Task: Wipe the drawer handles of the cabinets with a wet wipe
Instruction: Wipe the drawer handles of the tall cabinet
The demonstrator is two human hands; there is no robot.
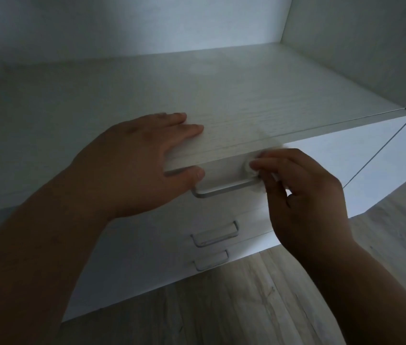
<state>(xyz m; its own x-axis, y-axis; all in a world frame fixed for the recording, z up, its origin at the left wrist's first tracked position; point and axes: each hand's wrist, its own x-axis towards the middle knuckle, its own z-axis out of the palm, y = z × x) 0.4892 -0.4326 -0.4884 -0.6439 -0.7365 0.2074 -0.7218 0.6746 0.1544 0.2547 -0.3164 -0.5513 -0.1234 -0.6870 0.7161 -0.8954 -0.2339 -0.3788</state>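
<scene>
My right hand (304, 195) is what I watch first. Its thumb and fingertips (259, 165) are curled in and pinch one small wad of white wet wipe (248, 168) against the right end of the top drawer handle (224, 189), where the bar bends back to the drawer front. The wipe is blurred and half covered by the fingers, so I cannot tell how it is folded. The wrist comes up from the lower right with the back of the hand facing me.

My left hand (137, 160) lies open and holds nothing. Its fingers are straight and flat on the top panel (246, 95) of the drawer unit, and the thumb drops over the front edge, close to the left end of the same handle. The forearm reaches in from the lower left.

I count two hands, one wipe and three metal bar handles down the white drawer fronts. The middle handle (214, 235) and the bottom handle (210, 261) sit below the top one, and neither hand touches them.

The unit stands inside a white cabinet with a side wall (346, 46) on the right. Pale wood-grain floor (246, 307) shows below.
</scene>
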